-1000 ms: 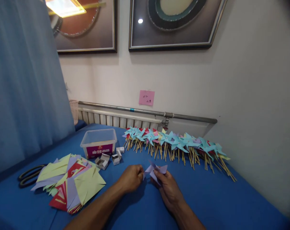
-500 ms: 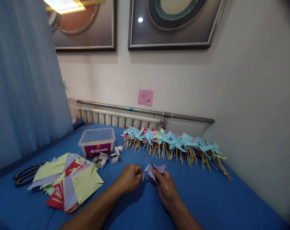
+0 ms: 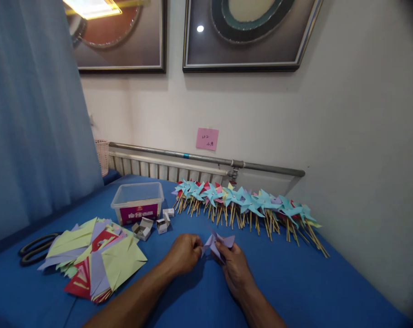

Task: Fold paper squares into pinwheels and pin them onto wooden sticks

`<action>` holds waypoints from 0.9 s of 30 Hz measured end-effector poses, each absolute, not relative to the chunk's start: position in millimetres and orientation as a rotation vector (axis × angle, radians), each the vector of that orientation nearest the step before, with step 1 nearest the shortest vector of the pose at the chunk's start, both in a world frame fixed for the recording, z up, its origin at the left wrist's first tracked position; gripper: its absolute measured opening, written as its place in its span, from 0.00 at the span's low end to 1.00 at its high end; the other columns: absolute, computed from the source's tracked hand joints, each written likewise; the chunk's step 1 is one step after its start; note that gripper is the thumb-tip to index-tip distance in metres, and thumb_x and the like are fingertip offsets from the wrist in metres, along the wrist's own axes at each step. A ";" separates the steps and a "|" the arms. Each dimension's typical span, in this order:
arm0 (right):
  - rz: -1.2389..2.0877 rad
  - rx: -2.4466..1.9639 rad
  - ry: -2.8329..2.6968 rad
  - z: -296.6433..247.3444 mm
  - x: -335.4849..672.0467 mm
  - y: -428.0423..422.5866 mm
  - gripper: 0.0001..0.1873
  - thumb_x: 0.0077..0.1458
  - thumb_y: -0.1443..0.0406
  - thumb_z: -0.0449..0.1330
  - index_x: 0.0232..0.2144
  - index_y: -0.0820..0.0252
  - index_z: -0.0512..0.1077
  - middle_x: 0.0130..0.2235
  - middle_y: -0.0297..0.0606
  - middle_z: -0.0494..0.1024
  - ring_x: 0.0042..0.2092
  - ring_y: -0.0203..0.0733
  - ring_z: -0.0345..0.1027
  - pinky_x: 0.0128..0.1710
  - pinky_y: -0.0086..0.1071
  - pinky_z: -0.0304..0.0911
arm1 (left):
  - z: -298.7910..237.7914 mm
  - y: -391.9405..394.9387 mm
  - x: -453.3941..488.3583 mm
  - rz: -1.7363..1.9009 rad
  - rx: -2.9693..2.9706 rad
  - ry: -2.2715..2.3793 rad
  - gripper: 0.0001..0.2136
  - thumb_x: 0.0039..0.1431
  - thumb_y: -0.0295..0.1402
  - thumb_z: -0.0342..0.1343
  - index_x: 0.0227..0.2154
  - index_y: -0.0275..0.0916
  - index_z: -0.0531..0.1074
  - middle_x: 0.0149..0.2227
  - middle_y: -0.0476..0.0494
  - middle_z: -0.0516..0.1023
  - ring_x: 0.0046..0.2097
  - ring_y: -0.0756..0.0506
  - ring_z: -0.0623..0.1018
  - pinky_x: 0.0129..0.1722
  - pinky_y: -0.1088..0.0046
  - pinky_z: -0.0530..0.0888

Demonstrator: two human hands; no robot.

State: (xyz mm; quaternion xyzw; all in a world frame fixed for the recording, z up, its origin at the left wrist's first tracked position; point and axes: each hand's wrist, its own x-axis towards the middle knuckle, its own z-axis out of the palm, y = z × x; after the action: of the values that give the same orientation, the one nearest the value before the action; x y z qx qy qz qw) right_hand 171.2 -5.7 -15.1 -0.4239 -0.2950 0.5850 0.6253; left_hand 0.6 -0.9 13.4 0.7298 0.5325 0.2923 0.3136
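A purple paper pinwheel (image 3: 213,242), its blades folded in toward the middle, is pinched in my right hand (image 3: 238,266), with the thumb across its centre. My left hand (image 3: 184,253) is closed beside the pinwheel's left blade, fingers curled together. Whatever those fingers hold is hidden or too small to make out. Both hands are just above the blue cover (image 3: 206,300). To the left lies a pile of cut paper squares (image 3: 124,264) in yellow-green, purple, red and pink.
Finished pinwheels on sticks (image 3: 250,205) lie in a long row toward the wall. A clear plastic tub (image 3: 138,200) stands behind small open white boxes (image 3: 144,229). Black-handled scissors (image 3: 32,250) lie partly under the paper pile. A blue curtain (image 3: 35,114) hangs at left.
The left fingers and the pinwheel's left blade have come slightly closer together. Otherwise the hands and the things around them look almost the same.
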 end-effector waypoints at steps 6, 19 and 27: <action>1.338 -0.970 -0.669 -16.5 171.4 -4.8 0.23 0.31 0.61 0.80 0.33 0.59 0.82 0.29 0.34 0.84 0.35 0.47 0.78 0.40 0.38 0.72 | 11.9 -1.8 1.1 0.770 1.922 1.399 0.09 0.58 0.25 0.51 0.28 0.36 0.77 0.26 0.50 0.75 0.30 0.49 0.73 0.31 0.74 0.61; 1.358 -0.966 -0.652 -18.4 171.4 -4.1 0.22 0.31 0.63 0.81 0.33 0.60 0.82 0.30 0.35 0.84 0.35 0.45 0.78 0.42 0.37 0.72 | 12.8 -1.0 0.4 0.739 1.943 1.436 0.09 0.59 0.27 0.52 0.30 0.36 0.78 0.27 0.48 0.78 0.31 0.48 0.73 0.32 0.73 0.61; 1.344 -0.979 -0.659 -20.3 172.3 -3.2 0.22 0.32 0.63 0.80 0.33 0.60 0.82 0.32 0.36 0.85 0.37 0.47 0.78 0.42 0.37 0.72 | 13.5 -1.7 0.8 0.733 1.951 1.435 0.09 0.58 0.25 0.53 0.31 0.37 0.78 0.28 0.48 0.78 0.32 0.48 0.74 0.32 0.74 0.61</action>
State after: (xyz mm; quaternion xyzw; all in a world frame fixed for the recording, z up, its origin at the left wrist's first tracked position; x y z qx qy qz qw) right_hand 172.3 -3.2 -20.3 -0.4269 -0.2875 0.5857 0.6261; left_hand 0.8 -1.7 13.5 0.7352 0.5409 0.2764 0.3009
